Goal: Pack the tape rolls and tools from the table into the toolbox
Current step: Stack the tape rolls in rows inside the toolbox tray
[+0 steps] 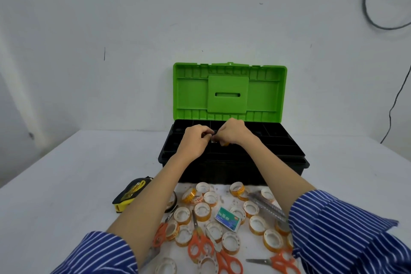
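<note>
A: Where are the hands?

B: Both are over the black tray of the toolbox [233,162], whose green lid [229,92] stands upright against the wall. The left hand [194,140] and the right hand [232,132] meet near the middle of the tray.

A: What are the fingers doing?

B: The fingers of both hands are curled around a small tape roll [219,141] held between them; only an orange edge and a pale patch of it show. It sits just above the tray compartments; whether it touches the tray cannot be told.

A: And the rest of the things?

B: On the white surface [66,162], in front of the toolbox, many tape rolls [202,211] lie scattered between the forearms. Several orange-handled scissors [200,244] lie among them, one pair [278,261] near the right striped sleeve [338,229]. A small staple box [228,219] rests in the middle of the rolls. A grey blade-like tool [266,206] lies near the right forearm. A yellow and black tape measure [131,192] sits apart, to the left of the left forearm.
</note>
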